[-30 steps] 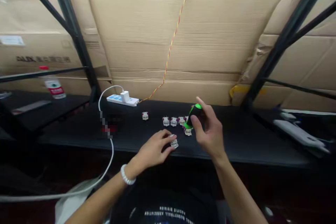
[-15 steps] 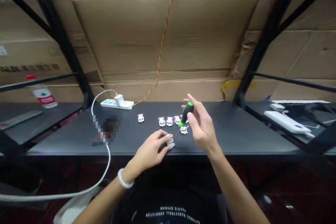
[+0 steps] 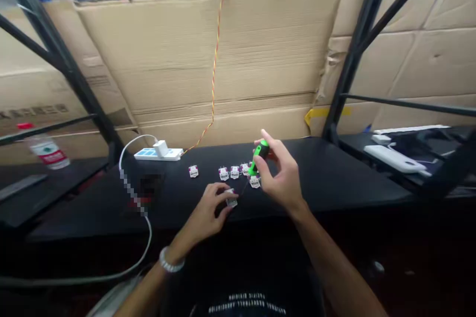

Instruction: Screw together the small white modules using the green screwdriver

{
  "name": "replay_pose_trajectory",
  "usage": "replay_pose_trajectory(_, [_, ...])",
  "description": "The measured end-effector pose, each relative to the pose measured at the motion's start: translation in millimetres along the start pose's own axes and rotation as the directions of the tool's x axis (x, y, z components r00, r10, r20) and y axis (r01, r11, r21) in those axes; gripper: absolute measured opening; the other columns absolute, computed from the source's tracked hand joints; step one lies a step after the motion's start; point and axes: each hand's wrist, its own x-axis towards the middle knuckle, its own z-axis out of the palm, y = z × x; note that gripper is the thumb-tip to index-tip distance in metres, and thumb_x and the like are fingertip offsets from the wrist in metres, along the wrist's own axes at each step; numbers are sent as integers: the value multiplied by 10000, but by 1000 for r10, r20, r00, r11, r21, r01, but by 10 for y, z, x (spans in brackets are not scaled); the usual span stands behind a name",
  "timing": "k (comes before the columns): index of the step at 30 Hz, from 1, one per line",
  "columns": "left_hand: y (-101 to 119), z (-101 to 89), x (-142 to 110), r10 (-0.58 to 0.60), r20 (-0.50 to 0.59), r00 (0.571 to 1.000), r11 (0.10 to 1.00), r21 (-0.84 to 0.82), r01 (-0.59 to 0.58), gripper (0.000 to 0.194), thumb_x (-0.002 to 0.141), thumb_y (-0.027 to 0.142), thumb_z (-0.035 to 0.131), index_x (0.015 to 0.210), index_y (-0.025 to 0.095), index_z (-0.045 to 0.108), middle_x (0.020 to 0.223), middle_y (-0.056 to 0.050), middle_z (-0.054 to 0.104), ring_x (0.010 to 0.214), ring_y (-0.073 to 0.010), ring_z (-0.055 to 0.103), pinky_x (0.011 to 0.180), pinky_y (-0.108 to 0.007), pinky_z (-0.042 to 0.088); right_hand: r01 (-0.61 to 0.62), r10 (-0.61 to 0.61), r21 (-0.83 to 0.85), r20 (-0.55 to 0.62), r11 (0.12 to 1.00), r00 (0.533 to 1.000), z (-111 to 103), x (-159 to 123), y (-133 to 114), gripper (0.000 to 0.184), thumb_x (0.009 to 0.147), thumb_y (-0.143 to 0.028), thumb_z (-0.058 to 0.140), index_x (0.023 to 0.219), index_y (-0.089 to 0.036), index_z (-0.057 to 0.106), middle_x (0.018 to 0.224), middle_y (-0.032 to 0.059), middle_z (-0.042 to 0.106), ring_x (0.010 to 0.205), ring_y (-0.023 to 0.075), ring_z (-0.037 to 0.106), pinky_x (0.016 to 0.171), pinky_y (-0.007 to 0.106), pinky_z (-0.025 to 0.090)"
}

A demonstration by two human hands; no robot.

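Observation:
My left hand (image 3: 210,209) holds a small white part (image 3: 232,201) between thumb and fingers at the front of the black table. A green and black screwdriver (image 3: 259,155) is in the grip of my right hand (image 3: 280,171). Its thin shaft slants down to the left, with the tip close to the white part; whether they touch I cannot tell. Just beyond, several similar white and purple parts stand in a row, among them one part (image 3: 223,174) at the row's left end and another (image 3: 255,182) below the screwdriver handle. A single part (image 3: 193,171) lies apart, farther left.
A white power strip (image 3: 163,154) with a plugged-in charger sits at the back left, its cable (image 3: 148,237) hanging over the front edge. Cardboard (image 3: 260,59) walls the back. Black rack posts (image 3: 347,59) stand on both sides. A water bottle (image 3: 50,151) is far left.
The camera view has shifted, so the whole scene sits a little farther left. My left hand still holds the white part, and the screwdriver stays in my right hand, its tip slightly away from the part.

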Motion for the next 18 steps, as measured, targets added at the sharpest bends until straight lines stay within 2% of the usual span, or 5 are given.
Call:
replay_pose_trajectory(4, [-20,-34,24,-13,-6,1000,999,-46,12,185,1034,269,670,1174,272,790,1358,-107,665,1317,-297,602,1177,-514,497,-7,7,-14,-51,1000,999,-98,44,-16,541,1001,-230,641,1539,-264,596,1237,87,733,1029,226,728,896,388,640])
replay_pose_trajectory(10, [9,-10,120,44,7,999,999,-16,-44,165,1048,215,634,988,227,786,1159,-82,750,1148,-262,673,1050,-443,534,2,-3,-19,-84,1000,996,-195,82,3,529,994,-236,644,1519,-302,618,1230,88,732,1033,241,731,901,414,644])
replay_pose_trajectory(14, [12,-67,197,59,64,996,998,3,-59,187,1034,162,618,920,218,755,1042,-58,759,1057,-237,692,984,-382,539,5,-6,-9,-89,1000,996,-216,97,3,525,995,-243,644,1517,-291,617,1230,97,735,1039,250,737,895,422,648])
replay_pose_trajectory(18, [-14,-141,264,62,148,987,998,-2,-62,201,1046,171,588,910,207,731,1031,-58,735,1005,-219,686,935,-342,543,8,-8,-6,-95,1000,995,-235,112,-11,511,994,-250,647,1503,-277,624,1225,105,740,1026,243,740,897,417,646])
